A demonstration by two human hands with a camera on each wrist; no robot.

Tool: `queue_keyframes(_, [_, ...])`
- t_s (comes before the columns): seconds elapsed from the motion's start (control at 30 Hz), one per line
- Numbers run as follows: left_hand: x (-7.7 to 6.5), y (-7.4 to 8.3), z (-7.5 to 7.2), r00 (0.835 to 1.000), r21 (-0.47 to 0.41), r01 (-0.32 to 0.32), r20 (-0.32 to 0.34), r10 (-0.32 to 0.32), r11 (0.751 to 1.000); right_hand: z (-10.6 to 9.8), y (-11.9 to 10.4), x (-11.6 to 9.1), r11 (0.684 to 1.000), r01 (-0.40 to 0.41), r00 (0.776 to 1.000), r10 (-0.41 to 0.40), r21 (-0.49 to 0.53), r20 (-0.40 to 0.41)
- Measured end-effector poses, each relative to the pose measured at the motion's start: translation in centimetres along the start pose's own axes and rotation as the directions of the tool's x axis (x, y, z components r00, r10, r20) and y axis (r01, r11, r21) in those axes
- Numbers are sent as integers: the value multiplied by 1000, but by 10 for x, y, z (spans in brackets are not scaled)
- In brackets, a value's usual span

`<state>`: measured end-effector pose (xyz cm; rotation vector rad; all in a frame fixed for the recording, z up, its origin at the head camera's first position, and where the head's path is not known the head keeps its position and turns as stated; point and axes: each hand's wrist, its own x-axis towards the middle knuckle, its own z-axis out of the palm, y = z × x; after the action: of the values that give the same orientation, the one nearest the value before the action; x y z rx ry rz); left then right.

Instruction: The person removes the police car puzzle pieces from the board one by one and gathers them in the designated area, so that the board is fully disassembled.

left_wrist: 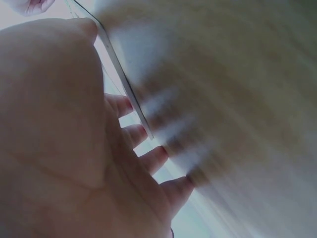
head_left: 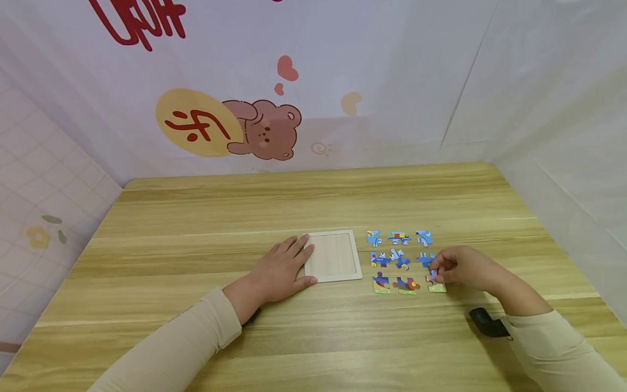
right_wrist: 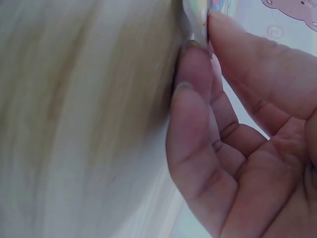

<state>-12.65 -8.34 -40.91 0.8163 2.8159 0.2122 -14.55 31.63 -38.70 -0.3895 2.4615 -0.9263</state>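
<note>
Flat on the left edge of a square wooden puzzle frame point(head_left: 358, 256) rests my left hand point(head_left: 276, 271), fingers spread and nearly straight. In the left wrist view, its fingertips point(left_wrist: 161, 153) lie along the frame's rim. My right hand point(head_left: 460, 267) pinches the lower-right jigsaw piece point(head_left: 437, 286), green-edged and partly hidden by the fingers. The right wrist view shows the thin piece point(right_wrist: 197, 20) between thumb and fingertips, close to the tabletop. Left of this hand, other colourful pieces lie apart in rows, among them a red-and-blue piece point(head_left: 406, 285) and a blue piece point(head_left: 425, 259).
The wooden table point(head_left: 313, 337) reaches to a white curtain point(head_left: 401, 81) printed with a bear point(head_left: 271, 133) at the back. More white cloth point(head_left: 578, 163) hangs along the right side. Dark wrist devices point(head_left: 490, 324) sit under the forearms.
</note>
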Motion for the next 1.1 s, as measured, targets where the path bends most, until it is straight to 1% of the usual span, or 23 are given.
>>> queue_keyframes(0.4, [-1, 0, -2, 1000, 3, -7, 8, 7, 1000, 1, -3, 0, 997, 31, 999, -32, -75, -10])
queue_keyframes(0.77, [-1, -1, 0, 1000, -1, 1, 16, -1, 1000, 3, -4, -1, 997, 37, 999, -39, -61, -21])
queue_keyframes(1.1, [-2, -2, -1, 1000, -11, -1, 11, 1, 1000, 5, -5, -1, 996, 28, 998, -32, -82, -53])
